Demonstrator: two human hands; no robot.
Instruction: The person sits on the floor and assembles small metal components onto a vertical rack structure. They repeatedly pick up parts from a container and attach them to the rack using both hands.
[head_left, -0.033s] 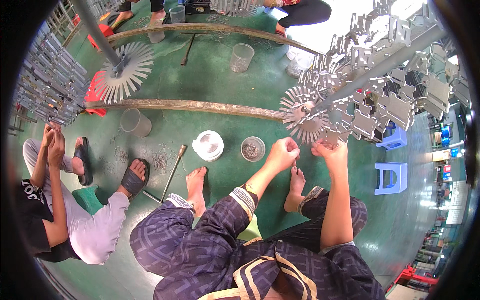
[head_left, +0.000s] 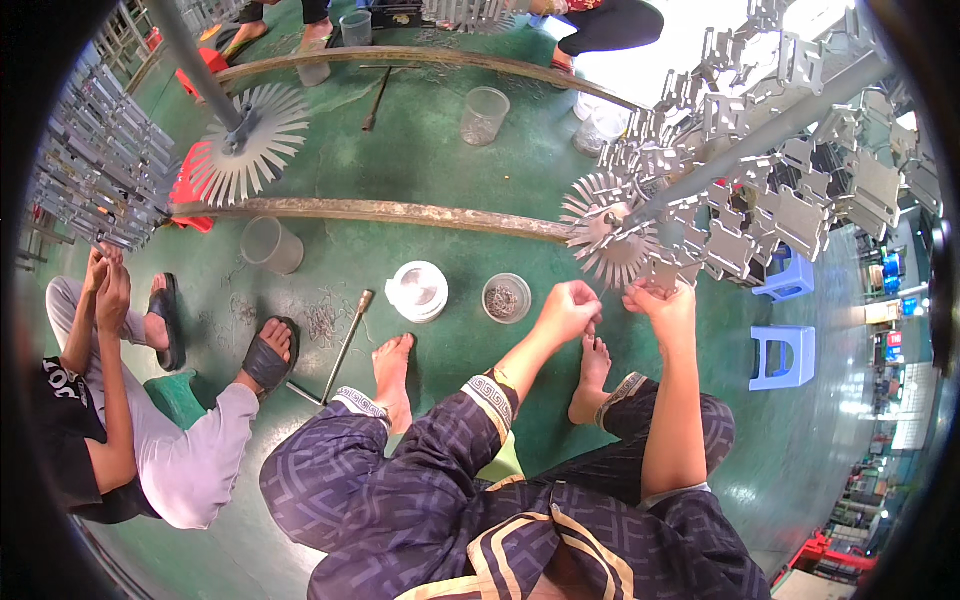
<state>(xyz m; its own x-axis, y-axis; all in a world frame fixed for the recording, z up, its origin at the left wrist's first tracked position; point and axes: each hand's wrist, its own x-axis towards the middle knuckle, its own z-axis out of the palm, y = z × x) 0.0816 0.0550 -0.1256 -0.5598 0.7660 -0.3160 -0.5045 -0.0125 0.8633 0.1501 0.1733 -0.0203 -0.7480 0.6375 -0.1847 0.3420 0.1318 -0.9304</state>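
Observation:
My left hand (head_left: 569, 311) is closed in a pinch above my right foot. Whatever lies between its fingertips is too small to make out. Beside it, my right hand (head_left: 662, 300) is closed with its fingertips up against the lower edge of the hanging metal plates (head_left: 730, 248). What those fingers hold is hidden. Just beyond both hands is a fanned metal disc (head_left: 612, 232) on a thick grey pole (head_left: 765, 130). A clear tub of small metal pieces (head_left: 506, 299) stands on the floor left of my left hand.
A white lidded bucket (head_left: 418, 292), an empty clear tub (head_left: 272, 246) and a metal T-handled rod (head_left: 346, 346) are on the green floor. A long bar (head_left: 400, 212) crosses ahead. A co-worker (head_left: 110, 400) sits at left; blue stools (head_left: 782, 357) stand at right.
My left hand has shifted very slightly, with its fingertips a little lower. My right hand stays where it was.

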